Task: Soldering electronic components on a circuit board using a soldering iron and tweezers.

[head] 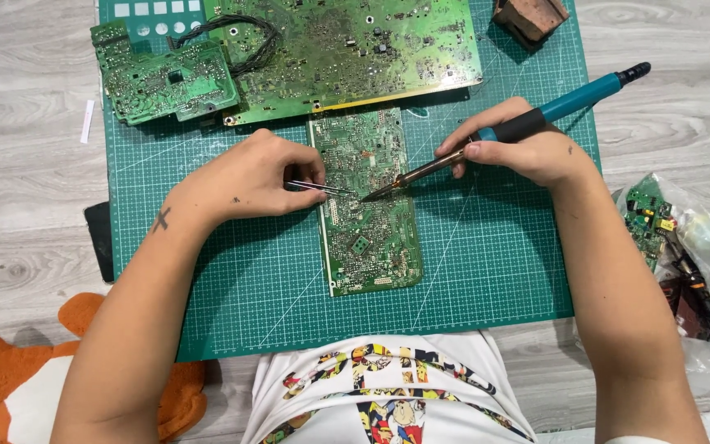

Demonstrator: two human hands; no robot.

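A narrow green circuit board (369,215) lies lengthwise on a green cutting mat (486,263). My left hand (260,174) pinches thin metal tweezers (322,188), their tips resting on the board's left middle. My right hand (527,148) grips a soldering iron (527,125) with a teal and black handle. Its bronze tip touches the board just right of the tweezer tips.
Two larger green circuit boards (330,49) lie at the mat's far edge, joined by black wires. A brown block (529,18) sits at the top right. A clear bag of electronic parts (684,263) lies right of the mat. An orange and white plush toy (18,378) is lower left.
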